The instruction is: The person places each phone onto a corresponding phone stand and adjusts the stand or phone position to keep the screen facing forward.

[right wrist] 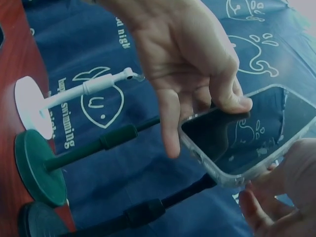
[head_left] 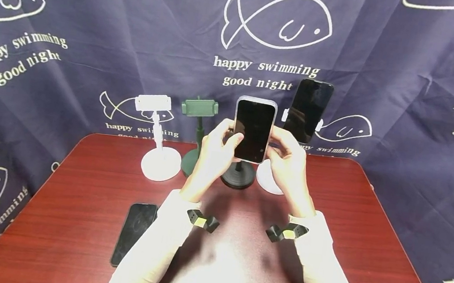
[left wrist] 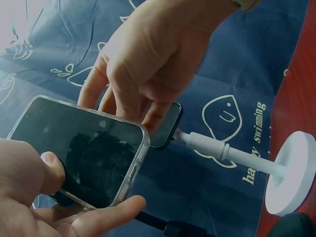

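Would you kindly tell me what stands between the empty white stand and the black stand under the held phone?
The green stand, its clamp empty, stands between the white stand and the black stand; the head view shows it.

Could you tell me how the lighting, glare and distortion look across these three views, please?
Head view: even light, a bright glare patch on the red table near the sleeves, and wide-angle bending at the edges. Left wrist view: dim and bluish, the corner blown out white, the clear-cased phone showing dark reflections. Right wrist view: equally dim, the left hand close and soft, fish prints mirrored in the screen.
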Motion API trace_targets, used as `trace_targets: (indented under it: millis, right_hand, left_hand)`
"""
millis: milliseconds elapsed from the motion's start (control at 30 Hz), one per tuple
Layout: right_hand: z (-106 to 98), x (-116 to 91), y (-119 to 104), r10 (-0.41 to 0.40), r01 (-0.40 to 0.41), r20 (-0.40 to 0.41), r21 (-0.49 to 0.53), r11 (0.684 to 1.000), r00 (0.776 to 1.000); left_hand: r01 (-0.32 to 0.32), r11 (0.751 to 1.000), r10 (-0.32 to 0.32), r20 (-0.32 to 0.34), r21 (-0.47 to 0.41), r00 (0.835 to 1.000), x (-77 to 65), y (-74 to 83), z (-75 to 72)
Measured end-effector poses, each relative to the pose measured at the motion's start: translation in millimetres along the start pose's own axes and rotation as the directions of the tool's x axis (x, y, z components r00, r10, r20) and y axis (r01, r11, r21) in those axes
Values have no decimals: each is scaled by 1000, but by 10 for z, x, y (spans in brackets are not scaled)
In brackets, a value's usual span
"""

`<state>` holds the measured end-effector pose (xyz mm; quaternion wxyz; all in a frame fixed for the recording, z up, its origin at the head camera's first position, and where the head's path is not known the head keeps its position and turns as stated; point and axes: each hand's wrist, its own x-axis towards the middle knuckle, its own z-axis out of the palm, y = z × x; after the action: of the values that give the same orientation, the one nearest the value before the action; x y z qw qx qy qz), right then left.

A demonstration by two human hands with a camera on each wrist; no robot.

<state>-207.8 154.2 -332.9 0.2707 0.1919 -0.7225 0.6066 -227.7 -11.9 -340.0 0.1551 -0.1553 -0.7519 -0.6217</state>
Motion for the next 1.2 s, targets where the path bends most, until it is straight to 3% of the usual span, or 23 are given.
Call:
trace_targets:
  millis: [200, 367, 533, 667, 833, 1033, 1200]
  right_hand:
    - [-29, 22, 4, -13, 13, 33, 19, 1000, 999]
    - [-43, 72, 257, -37, 32, 67, 67, 997, 997]
    - [-31, 83, 448, -171, 170, 39, 33, 985, 984]
    - [-43, 94, 485, -318, 319, 22, -52, 946, 948]
    - [-85, 120, 479, -434, 436, 45, -160, 886, 900]
    - [-122, 131, 484, -544, 543, 73, -250, 802, 836]
    - [-174, 158, 500, -585, 603, 152, -267, 752, 797]
  left_hand:
    - [-2, 1000, 2, 5, 1, 1000, 13, 2, -5]
    - [7, 1000, -8, 11, 20, 1000, 22, 12, -18]
    - [19, 1000, -19, 14, 5, 1000, 2, 5, -29]
    - [11, 1000, -11, 23, -16, 1000, 0, 0, -28]
    - [6, 1000, -6, 11, -21, 1000, -5, -12, -16]
    - [-16, 1000, 16, -22, -4, 1000, -19, -25, 0]
    - [-13, 1000, 13, -38, -9, 999, -9, -41, 5]
